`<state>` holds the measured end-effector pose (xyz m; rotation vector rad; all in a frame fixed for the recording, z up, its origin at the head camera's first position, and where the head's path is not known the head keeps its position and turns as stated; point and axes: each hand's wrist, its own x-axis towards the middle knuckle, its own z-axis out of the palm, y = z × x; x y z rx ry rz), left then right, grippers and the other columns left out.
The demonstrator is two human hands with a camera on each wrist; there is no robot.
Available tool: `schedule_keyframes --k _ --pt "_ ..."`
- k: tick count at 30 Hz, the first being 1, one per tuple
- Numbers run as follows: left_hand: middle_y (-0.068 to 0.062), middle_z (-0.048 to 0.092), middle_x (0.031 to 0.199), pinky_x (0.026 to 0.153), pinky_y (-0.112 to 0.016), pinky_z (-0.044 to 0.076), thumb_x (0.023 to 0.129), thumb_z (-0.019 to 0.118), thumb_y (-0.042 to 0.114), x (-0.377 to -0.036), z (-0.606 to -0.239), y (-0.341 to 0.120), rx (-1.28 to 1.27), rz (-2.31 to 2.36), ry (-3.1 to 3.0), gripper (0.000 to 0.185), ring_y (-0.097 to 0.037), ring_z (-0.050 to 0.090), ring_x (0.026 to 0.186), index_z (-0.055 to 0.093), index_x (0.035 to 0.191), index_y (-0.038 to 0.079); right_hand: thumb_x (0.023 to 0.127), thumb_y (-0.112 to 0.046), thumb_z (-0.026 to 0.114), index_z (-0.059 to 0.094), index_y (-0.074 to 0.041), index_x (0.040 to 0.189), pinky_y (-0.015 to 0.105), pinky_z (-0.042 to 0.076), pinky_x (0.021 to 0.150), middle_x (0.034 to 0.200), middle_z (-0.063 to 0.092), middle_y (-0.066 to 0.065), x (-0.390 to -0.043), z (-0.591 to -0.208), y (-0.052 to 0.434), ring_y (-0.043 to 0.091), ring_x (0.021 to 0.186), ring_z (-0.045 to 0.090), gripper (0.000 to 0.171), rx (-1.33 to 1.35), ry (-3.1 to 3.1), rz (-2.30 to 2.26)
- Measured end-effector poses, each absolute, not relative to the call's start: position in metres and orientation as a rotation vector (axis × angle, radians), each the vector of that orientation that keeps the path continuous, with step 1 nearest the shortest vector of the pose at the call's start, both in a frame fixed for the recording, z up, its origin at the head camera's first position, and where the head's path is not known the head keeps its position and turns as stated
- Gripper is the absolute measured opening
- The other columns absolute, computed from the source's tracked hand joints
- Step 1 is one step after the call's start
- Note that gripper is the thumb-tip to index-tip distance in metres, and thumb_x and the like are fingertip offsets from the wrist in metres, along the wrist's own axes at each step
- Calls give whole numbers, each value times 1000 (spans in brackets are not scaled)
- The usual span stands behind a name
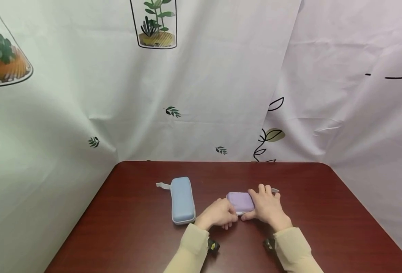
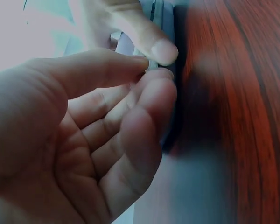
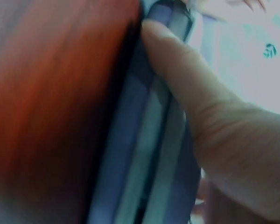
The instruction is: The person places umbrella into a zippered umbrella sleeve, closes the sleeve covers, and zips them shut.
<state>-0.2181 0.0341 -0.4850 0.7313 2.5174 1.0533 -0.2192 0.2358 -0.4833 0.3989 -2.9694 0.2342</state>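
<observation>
A small purple zip case lies on the dark red table, held by both hands. My right hand lies over its right part, with the fingers across the top and the thumb pressed along the near zipper edge of the case. My left hand is at the case's near left corner. In the left wrist view, the left hand pinches something small at the case's edge between thumb and forefinger, right beside the right thumb.
A light blue zip case with a grey strap lies shut to the left of the hands. A white cloth backdrop with plant prints hangs behind and beside the table. Both forearms wear beige sleeves.
</observation>
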Motion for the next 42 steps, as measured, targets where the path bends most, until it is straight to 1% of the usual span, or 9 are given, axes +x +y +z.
schedule_keyframes --k 5,9,13,17,21,26,33,37,42 --pt "4 57 48 43 -24 47 86 66 8 -222 -488 32 736 1092 2497 21 -10 56 40 70 65 9 58 -51 88 60 -10 129 58 39 77 106 54 9 -223 -476 254 32 101 47 87 549 -3011 442" --pt "5 57 48 45 -24 48 86 65 7 -225 -490 30 744 1103 2503 21 -9 56 41 70 66 10 61 -35 89 60 -11 129 52 42 80 114 60 9 -227 -475 272 31 102 50 78 681 -2977 620" --pt "4 57 48 46 -24 48 85 64 6 -226 -491 29 729 1125 2507 20 -11 58 42 71 67 10 63 -29 89 59 -10 129 47 41 83 116 62 10 -230 -477 281 30 102 52 75 779 -2949 714" --pt "2 59 50 46 -25 48 85 64 5 -227 -493 27 699 1179 2526 19 -12 58 44 70 68 9 65 -31 88 61 -10 128 46 43 82 112 62 8 -231 -480 281 29 99 54 72 772 -2939 703" --pt "4 57 52 45 -24 47 88 64 6 -229 -496 27 664 1249 2583 21 -9 56 44 69 67 8 66 -33 88 62 -11 128 47 46 81 112 62 9 -229 -480 276 30 101 54 71 668 -2946 673" --pt "10 54 51 46 -22 44 88 66 8 -231 -502 30 637 1275 2681 21 -3 53 42 69 67 9 67 -38 86 62 -14 130 50 48 74 112 64 9 -226 -478 266 29 101 56 72 491 -2978 599" --pt "16 50 46 52 -21 43 88 65 10 -232 -508 35 669 1238 2745 23 -1 52 43 67 65 13 64 -45 85 65 -16 129 47 48 62 108 67 9 -226 -477 252 26 91 60 73 329 -2998 540" --pt "16 50 46 55 -20 42 88 65 12 -233 -508 38 716 1226 2766 23 -1 51 45 66 65 15 63 -48 83 65 -17 128 48 48 60 108 68 9 -226 -478 247 26 88 62 74 258 -3000 502" --pt "16 50 46 53 -20 41 87 65 12 -231 -508 41 735 1193 2774 22 -1 50 45 66 65 15 63 -50 82 65 -16 128 50 47 59 106 68 11 -224 -480 240 30 89 62 75 195 -2986 465"
